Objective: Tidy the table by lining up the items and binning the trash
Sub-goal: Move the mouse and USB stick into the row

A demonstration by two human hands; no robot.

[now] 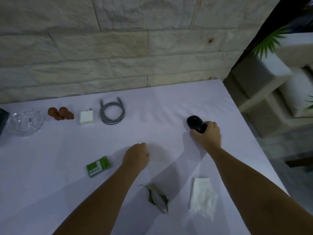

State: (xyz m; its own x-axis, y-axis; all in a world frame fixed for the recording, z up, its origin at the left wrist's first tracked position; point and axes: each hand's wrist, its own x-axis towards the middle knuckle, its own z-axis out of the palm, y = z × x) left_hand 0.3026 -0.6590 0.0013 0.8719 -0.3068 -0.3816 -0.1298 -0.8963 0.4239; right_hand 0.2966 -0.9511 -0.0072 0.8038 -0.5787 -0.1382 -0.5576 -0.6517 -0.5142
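Note:
My right hand (207,135) grips the near end of a black computer mouse (195,123) that rests on the white tablecloth (50,167) at the right. My left hand (137,156) is a closed fist with a ring, knuckles down on the cloth at the centre, holding nothing visible. Along the back stand a row: a clear glass bowl (23,122), brown rounded pieces (60,113), a white charger (86,117) and a coiled grey cable (112,113). A green packet (98,166) lies left of my fist. A dry leaf (157,197) and a crumpled white tissue (203,195) lie near me.
A stone-block wall (118,48) runs behind the table. The table's right edge (245,126) drops to a floor with pale blocks (271,92) and a green plant (269,41). A dark object (2,119) sits at the far left edge.

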